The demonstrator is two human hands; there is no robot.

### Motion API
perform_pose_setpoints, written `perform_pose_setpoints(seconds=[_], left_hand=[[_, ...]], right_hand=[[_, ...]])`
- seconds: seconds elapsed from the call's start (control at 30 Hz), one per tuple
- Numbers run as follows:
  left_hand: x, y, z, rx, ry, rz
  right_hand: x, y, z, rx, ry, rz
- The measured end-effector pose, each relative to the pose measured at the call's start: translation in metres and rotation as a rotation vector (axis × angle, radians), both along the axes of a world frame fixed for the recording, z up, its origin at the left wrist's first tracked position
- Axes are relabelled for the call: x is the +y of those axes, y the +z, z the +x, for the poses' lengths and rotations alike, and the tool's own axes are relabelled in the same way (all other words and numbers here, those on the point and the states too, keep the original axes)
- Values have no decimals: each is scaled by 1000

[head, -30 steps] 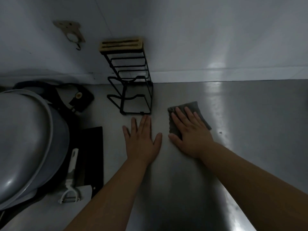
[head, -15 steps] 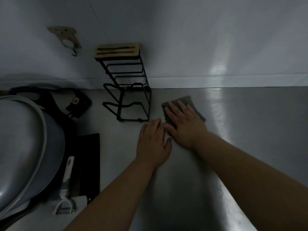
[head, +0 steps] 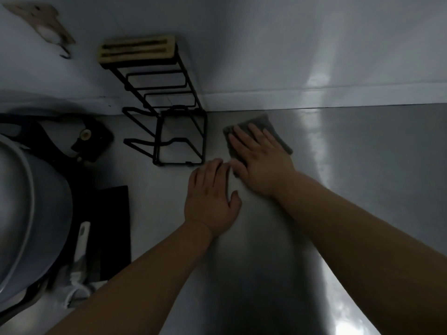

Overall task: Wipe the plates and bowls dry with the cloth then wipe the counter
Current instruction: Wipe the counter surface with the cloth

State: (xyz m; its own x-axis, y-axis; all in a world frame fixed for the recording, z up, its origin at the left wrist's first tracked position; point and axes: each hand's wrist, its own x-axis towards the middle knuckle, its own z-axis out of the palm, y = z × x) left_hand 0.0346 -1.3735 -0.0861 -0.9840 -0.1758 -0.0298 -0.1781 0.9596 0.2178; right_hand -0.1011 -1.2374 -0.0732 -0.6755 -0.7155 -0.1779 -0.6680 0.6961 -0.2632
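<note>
much of the grey cloth (head: 271, 126) lies hidden under the right hand (head: 260, 160), only its far edge and corners showing beyond the fingers. left of the black wire rack (head: 169, 131), a large grey basin (head: 29, 209) is cut off by the frame's left edge. a white-handled utensil (head: 81, 250) beside the basin blurs at its lower end. a wall hook (head: 46, 25) above the rack is smeared and cropped at the top.
</note>
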Motion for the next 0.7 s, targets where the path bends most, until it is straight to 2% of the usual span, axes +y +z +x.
perform_pose_setpoints(seconds=[0.17,0.3,0.4,0.47,0.57,0.63,0.7], left_hand=[[-2,1,0,-10,5,-12],[2,5,-2,-38,11,-24],[1,3,-3,-44,13,-32],[2,3,0,-57,14,-32],[3,5,-1,-63,5,-42],[2,6,-2,-74,-4,-63],[2,6,-3,-58,-19,-73]], right_hand=[[25,0,-31,23,-160,17],[125,5,-13,98,-507,78],[149,6,-17,5,-690,133],[116,10,-2,-12,-640,122],[51,5,61,31,-312,-66],[35,6,100,-20,-84,-30],[53,3,102,-38,-45,-4]])
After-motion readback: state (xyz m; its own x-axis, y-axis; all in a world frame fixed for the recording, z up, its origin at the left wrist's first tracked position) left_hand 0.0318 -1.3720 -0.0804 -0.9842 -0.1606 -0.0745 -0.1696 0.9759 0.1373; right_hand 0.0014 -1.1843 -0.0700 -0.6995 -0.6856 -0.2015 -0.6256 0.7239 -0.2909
